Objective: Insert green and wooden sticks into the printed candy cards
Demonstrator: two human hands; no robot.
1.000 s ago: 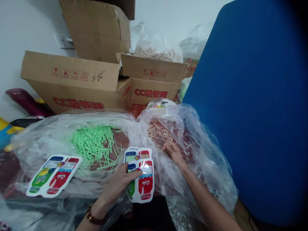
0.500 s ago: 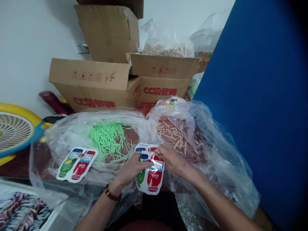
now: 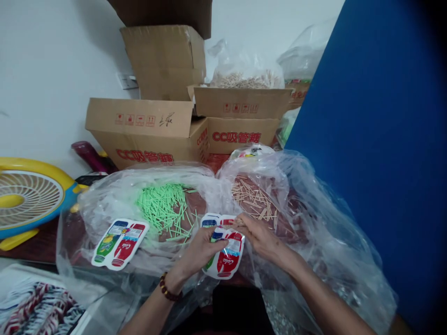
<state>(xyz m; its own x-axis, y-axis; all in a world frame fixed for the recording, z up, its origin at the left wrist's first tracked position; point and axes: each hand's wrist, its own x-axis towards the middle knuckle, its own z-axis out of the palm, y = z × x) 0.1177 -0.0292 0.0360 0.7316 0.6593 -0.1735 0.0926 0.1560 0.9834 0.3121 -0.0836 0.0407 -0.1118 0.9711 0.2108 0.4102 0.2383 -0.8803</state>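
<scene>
My left hand point(image 3: 199, 251) grips a bottle-shaped printed packet point(image 3: 226, 258) with green and red cola pictures. A second packet point(image 3: 213, 219) lies just behind it. My right hand point(image 3: 260, 237) is closed in a pinch at the packet's top edge, holding tan sticks point(image 3: 238, 222). Loose tan sticks point(image 3: 254, 197) lie in the clear bag beyond my right hand. Green sticks point(image 3: 162, 207) lie in the clear bag to the left. Another bottle-shaped packet point(image 3: 119, 244) rests on that bag's front.
Cardboard boxes point(image 3: 146, 132) with red lettering stand stacked at the back against a white wall. A yellow and blue fan point(image 3: 24, 200) sits at the left. A blue panel point(image 3: 377, 139) fills the right side. A striped cloth point(image 3: 38, 309) lies at bottom left.
My right hand came out of the tan-stick bag and moved left to the top of the packet held by my left hand. The view shifted left, showing the fan.
</scene>
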